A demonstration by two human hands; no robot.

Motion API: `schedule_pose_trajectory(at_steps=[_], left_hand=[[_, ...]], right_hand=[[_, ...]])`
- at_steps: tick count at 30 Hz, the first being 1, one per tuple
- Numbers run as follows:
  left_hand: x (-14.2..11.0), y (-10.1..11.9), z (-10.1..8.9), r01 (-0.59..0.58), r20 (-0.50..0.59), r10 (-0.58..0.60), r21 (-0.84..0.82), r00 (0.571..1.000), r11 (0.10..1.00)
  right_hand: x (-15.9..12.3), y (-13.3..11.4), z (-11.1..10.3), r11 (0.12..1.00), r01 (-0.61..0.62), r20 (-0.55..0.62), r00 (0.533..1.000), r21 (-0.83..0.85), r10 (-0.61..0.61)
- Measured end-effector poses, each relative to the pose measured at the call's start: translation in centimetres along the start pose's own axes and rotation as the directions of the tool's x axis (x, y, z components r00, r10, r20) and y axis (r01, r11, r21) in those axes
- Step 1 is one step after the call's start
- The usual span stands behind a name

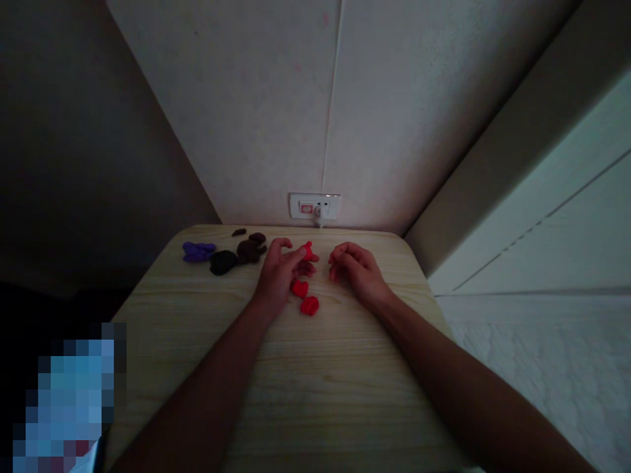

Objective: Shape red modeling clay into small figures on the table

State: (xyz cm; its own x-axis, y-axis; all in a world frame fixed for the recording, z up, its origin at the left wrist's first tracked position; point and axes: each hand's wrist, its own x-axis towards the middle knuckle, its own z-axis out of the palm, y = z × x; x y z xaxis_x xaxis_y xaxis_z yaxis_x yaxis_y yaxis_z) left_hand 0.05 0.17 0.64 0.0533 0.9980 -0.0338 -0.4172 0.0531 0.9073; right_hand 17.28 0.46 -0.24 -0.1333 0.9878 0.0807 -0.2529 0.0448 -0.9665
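Behind the light wood-grain tabletop rises a pale, faintly mottled wall with one thin vertical seam, and a white wall socket plate sits just above the tabletop's far edge. Left of the tabletop, a dark brown surface falls into shadow. To its right run a taupe panel and a white panel, above a pale textured floor. The light is dim.

table: clay lumps left | clay pieces centre | wall socket behind
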Motion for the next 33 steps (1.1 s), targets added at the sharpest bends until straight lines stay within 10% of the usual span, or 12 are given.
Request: schedule_pose_trajectory(at_steps=[33], left_hand=[[0.17,-0.23,0.0,-0.012,0.018,0.011,0.062,1.0,0.998]], right_hand=[[-0.34,-0.4,0.25,0.999,0.001,0.027,1.0,-0.033,0.0]])
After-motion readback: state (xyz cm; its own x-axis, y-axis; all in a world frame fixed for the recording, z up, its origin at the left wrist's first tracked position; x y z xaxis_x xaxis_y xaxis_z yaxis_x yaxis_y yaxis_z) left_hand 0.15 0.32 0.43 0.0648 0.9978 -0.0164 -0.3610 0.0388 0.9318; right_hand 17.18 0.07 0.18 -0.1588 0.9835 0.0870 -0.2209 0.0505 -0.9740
